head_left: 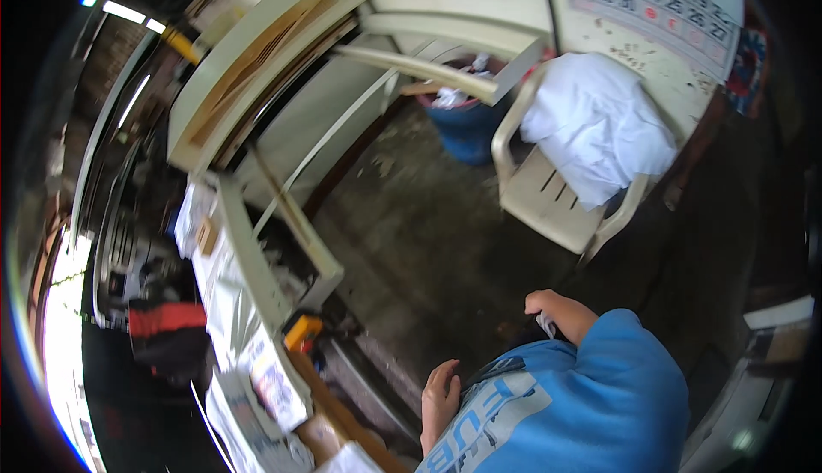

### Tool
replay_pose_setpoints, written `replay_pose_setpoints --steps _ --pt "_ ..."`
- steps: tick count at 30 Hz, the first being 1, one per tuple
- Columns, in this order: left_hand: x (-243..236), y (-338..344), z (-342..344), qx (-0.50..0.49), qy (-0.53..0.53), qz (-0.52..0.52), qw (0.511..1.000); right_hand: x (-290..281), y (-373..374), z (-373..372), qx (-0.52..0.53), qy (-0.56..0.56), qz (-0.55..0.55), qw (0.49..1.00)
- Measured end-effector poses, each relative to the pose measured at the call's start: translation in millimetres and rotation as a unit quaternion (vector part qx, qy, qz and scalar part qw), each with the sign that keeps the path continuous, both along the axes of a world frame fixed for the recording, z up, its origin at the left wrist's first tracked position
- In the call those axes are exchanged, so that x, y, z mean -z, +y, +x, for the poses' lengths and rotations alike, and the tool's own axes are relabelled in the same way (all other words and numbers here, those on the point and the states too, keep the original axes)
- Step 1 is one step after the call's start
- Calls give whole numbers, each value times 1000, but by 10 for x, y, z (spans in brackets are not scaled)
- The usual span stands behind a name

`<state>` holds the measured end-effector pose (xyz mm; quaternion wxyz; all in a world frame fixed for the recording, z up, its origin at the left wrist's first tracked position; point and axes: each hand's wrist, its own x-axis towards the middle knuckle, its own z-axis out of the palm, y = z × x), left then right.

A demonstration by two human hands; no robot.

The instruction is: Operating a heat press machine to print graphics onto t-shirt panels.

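My right hand (545, 303) is closed in front of my blue shirt. A small piece of whitish cloth (546, 326) hangs from its fingers. My left hand (440, 390) hangs low at my left side with loosely bent fingers and nothing in it. It is nearest to a bench (338, 404) that bears papers and white plastic. Neither hand touches any furniture.
Ahead, a plastic armchair (548, 199) has a white cloth (599, 122) draped over it. A blue bin (467, 135) holds white scraps. Pale metal frames (274, 71) jut out at the left, with a yellow object (302, 333) below. A calendar (655, 2) hangs on the wall.
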<state>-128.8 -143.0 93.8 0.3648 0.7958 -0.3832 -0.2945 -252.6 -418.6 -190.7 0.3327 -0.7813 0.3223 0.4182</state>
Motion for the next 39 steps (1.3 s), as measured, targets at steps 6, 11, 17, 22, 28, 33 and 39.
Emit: replay_pose_setpoints --steps 6,11,17,22,28,33,39 --pt "-92 -1105 378 220 -62 -50 972 -221 -769 -997 213 5 -130 968" --pt "127 -1502 512 354 -53 -88 929 -343 -396 -1428 425 29 -201 882" --pt "62 -1798 879 412 77 34 907 -20 561 -1152 412 29 -103 905" --pt "-41 -1995 1588 517 -61 -63 851 -236 1279 -630 528 -365 -177 746" --pt "19 -2025 2152 523 -76 -43 848 -417 786 -36 496 -26 -95 863" --pt "33 -2012 2170 589 -79 -36 803 -633 814 343 517 -37 -90 851" --pt "172 -1917 2059 676 -42 -27 736 -598 1025 562 460 1 -53 886"
